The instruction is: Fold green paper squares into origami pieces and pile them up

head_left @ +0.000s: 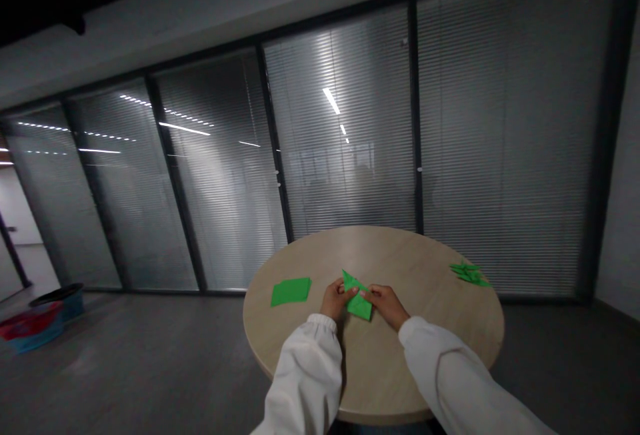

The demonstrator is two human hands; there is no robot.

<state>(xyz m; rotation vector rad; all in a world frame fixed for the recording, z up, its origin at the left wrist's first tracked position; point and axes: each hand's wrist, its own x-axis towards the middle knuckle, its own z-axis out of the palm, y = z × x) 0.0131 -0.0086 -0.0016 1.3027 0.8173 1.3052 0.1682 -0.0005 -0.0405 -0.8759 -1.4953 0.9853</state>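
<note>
Both hands grip a folded green paper sheet [358,296] over a round wooden table [400,368]: the left hand [335,299] pinches its left edge, the right hand [384,304] its right edge, so the sheet sits between them. A stack of flat green sheets [291,291] lies just left of the left hand, while finished green folded pieces [469,274] rest well off beyond the right hand.

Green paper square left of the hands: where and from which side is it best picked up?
Probably its right edge, coming from the right. The green paper square lies flat on the table with no raised part, and that edge is nearest the left hand, so a fingertip could lift the edge for a pinch grip. That hand and the right hand hold the folded green paper.
</note>
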